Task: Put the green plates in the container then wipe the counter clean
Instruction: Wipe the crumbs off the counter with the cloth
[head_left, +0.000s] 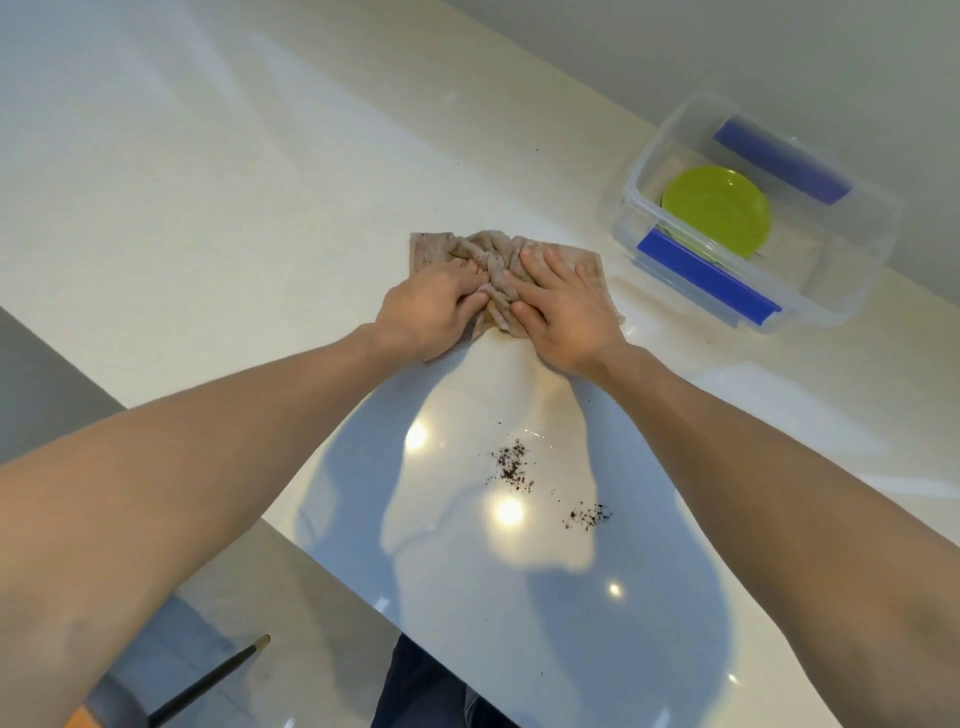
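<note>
A green plate (719, 210) lies inside the clear plastic container (852, 291) at the right of the white counter (208, 208). The container has blue clips (706, 278) on its sides. A crumpled brownish cloth (493, 254) rests on the counter in the middle. My left hand (431, 306) bunches its near left part with curled fingers. Beside it, my right hand (561, 306) presses flat on the cloth's right part. Dark crumbs (511, 462) lie on the counter closer to me, between my forearms, with a smaller patch (589, 514) to their right.
The counter's near edge runs diagonally from the left to the bottom middle, with grey floor below it. A dark thin stick (208, 680) shows over the floor at the bottom left. A grey wall rises behind the container.
</note>
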